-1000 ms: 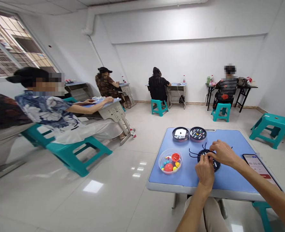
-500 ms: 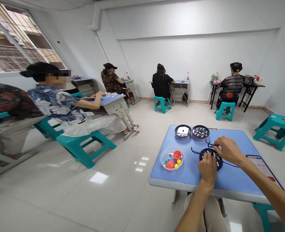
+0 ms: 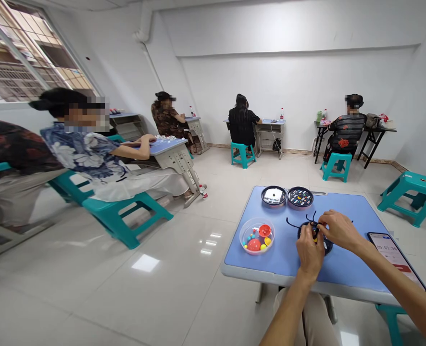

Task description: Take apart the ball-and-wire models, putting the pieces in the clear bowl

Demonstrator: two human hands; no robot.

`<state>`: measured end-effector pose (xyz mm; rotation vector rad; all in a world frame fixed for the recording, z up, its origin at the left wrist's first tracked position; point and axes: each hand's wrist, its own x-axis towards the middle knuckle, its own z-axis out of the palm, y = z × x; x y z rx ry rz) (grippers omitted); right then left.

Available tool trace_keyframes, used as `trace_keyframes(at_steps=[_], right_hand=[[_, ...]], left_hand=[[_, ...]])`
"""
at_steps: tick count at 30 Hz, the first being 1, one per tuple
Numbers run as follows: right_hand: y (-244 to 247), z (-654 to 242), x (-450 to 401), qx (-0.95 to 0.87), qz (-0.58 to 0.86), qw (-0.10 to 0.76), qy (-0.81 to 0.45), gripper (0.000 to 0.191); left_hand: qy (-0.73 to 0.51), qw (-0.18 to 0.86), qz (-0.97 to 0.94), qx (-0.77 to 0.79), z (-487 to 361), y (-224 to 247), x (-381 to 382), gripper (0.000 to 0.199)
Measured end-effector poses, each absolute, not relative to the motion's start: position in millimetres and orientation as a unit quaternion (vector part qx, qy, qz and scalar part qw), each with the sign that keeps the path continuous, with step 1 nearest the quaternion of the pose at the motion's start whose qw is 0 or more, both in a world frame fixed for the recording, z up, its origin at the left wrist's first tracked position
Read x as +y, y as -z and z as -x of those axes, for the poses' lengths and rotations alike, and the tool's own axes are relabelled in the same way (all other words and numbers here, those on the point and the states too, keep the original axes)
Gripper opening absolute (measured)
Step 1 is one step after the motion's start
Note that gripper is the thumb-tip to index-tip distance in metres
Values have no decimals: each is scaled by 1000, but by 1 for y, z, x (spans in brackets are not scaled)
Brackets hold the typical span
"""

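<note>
A round black case (image 3: 328, 248) lies near the front of the blue table (image 3: 278, 266), mostly covered by my hands. Thin black cord (image 3: 291, 223) runs across it, its loose ends sticking up and out to the left. My left hand (image 3: 310, 253) is over the case's left part, fingers drawn together; what they pinch is hidden. From the right, my right hand (image 3: 340, 231) pinches a piece of the cord close to the left fingertips. A bit of yellow shows on the case beneath my fingers.
Left of my hands stands a clear tub (image 3: 242, 240) of red, yellow and blue pieces. Two round black-rimmed cases, one whitish (image 3: 273, 196) and one patterned (image 3: 300, 197), sit at the back. A phone (image 3: 396, 257) lies right. Several people sit at other desks; a green stool (image 3: 413, 190) stands right.
My right hand has shifted slightly down and left, closer to my left fingertips. The cord that stretched right beneath my right hand no longer shows there; its ends by the fingers are rearranged.
</note>
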<state>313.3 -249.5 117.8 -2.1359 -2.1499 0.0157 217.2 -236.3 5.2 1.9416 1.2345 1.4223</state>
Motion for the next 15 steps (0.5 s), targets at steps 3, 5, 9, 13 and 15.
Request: trace_keyframes(at_steps=[3,5,9,13,15], right_hand=[[-120,-309,-248,-718,695,13,18,25],[-121,-309,-248,-716,698,0,12,25],[-122,-312,-248,-699,715,11,-21,27],[-122,-315,-249,-687,725,35,-35,31],[-121,-315,-249,-685,726,47,-39,31]], left_hand=[[-529,241,-683,442,-219,-4,-235,11],[-521,256,-673,458,-219,-5,-234,8],[-493,273,-669,485,-219,-8,-233,14],[-480,267,-676,492,-216,-7,-237,18],[-491,240,-675,495,-216,-4,-240,22]])
